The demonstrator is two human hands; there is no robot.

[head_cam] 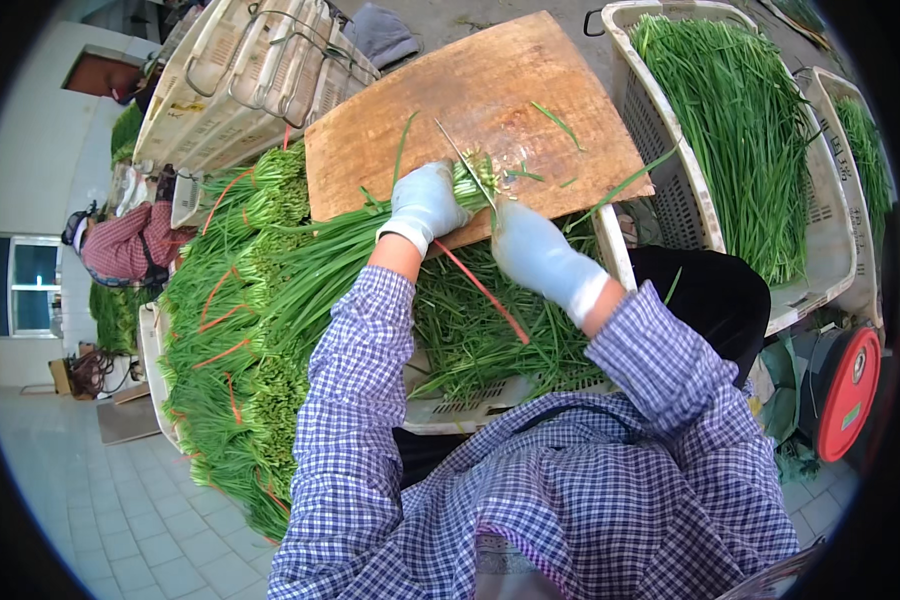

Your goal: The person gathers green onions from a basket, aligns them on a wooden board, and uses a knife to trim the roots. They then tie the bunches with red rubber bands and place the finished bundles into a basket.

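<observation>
My gloved left hand grips a bunch of Chinese chives near its pale stem ends, over the near edge of a wooden board. A red tie hangs from the bunch below that hand. In my right hand, also gloved, is a knife; its blade lies across the stem ends. Cut bits of stem and a few loose leaves lie on the board beside the blade. The knife's handle is hidden in my fist.
Tied chive bundles are piled at the left. Loose leaves fill a crate under the board. Plastic crates of chives stand at the right, near a red-lidded bucket. Stacked crates stand upper left; a person sits beyond.
</observation>
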